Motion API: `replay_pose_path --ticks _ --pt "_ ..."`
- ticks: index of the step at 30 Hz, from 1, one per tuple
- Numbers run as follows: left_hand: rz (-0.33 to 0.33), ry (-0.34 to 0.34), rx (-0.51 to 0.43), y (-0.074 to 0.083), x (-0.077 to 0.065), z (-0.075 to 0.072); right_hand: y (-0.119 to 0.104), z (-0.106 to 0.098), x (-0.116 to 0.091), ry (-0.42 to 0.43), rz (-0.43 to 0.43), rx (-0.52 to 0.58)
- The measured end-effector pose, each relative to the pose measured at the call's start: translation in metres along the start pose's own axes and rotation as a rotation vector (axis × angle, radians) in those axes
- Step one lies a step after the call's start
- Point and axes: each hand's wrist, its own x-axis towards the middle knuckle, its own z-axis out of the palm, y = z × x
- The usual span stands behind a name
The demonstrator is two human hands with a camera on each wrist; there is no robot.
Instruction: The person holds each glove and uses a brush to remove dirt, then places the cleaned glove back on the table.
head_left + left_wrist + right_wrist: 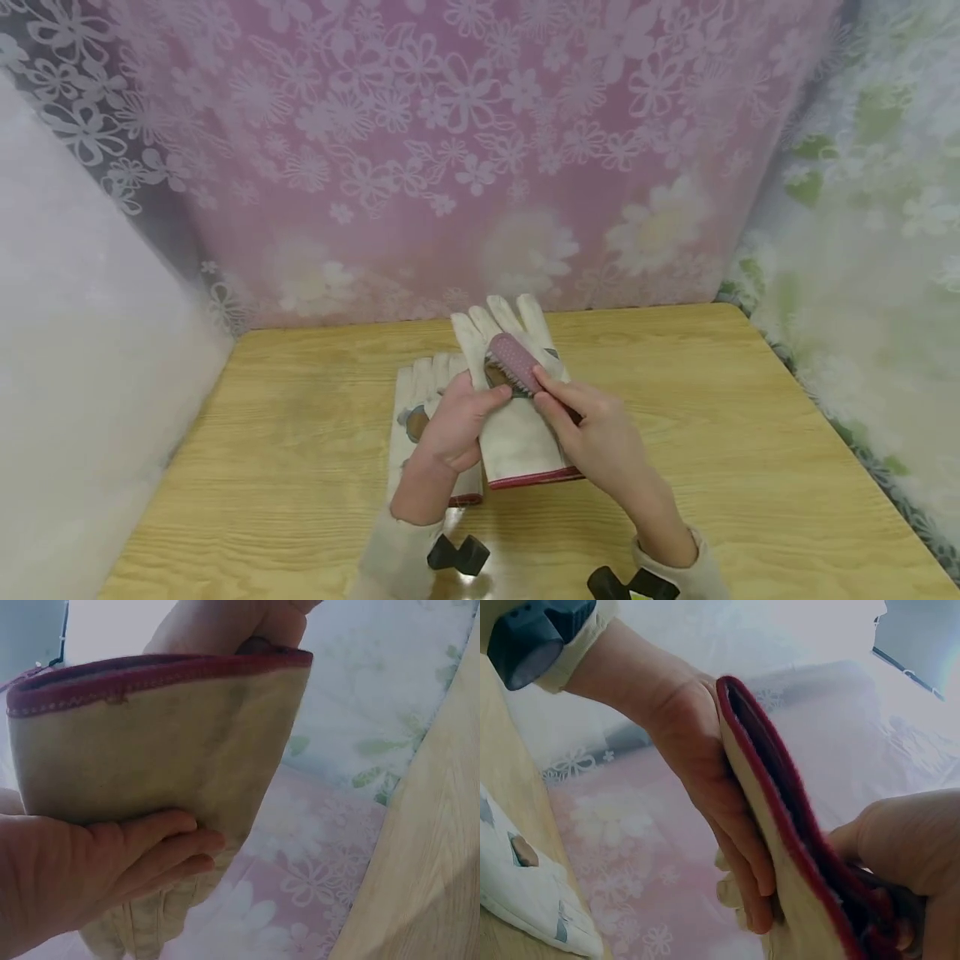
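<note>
My left hand (455,423) holds a cream work glove (522,442) up off the table, thumb on its front and fingers spread flat along its back, as the left wrist view shows. The glove's fingers point away from me, and its dark red-trimmed cuff (161,675) gapes a little. In my right hand (603,433) is a pink brush (516,361), pinched between thumb and fingers. Its bristles face the brown and grey patch on the glove's front, right at the surface. Part of the brush's handle is hidden by the right hand.
A second cream glove (402,396) with a similar patch lies on the wooden table (300,467), partly under the left hand and the raised glove. Flowered pink cloth (420,225) hangs behind the table, with pale coverings along both sides.
</note>
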Motion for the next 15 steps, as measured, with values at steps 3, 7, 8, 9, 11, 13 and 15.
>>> replay_pose_path --ticks 3,7,8,9,11,13,15 --pt "-0.001 -0.023 0.028 0.000 0.000 0.000 0.002 0.003 0.001 0.065 -0.021 -0.009" --pt "0.012 0.010 0.056 0.005 -0.002 -0.003 -0.002 0.010 0.005 0.080 -0.102 0.007" --pt "0.015 0.046 0.059 0.006 -0.003 -0.005 -0.002 0.010 0.005 0.054 -0.098 0.017" --pt "0.021 0.082 0.062 0.008 -0.004 -0.007 -0.003 0.009 0.005 0.032 -0.086 0.015" --pt "0.036 0.144 0.064 0.011 -0.005 -0.010 -0.002 0.008 0.004 0.005 -0.039 -0.004" --pt "0.052 0.154 0.085 0.013 -0.005 -0.011 0.000 0.008 0.003 0.015 0.005 -0.029" --pt "0.060 0.119 0.114 0.014 -0.005 -0.011 0.003 0.011 0.003 0.051 0.017 -0.017"
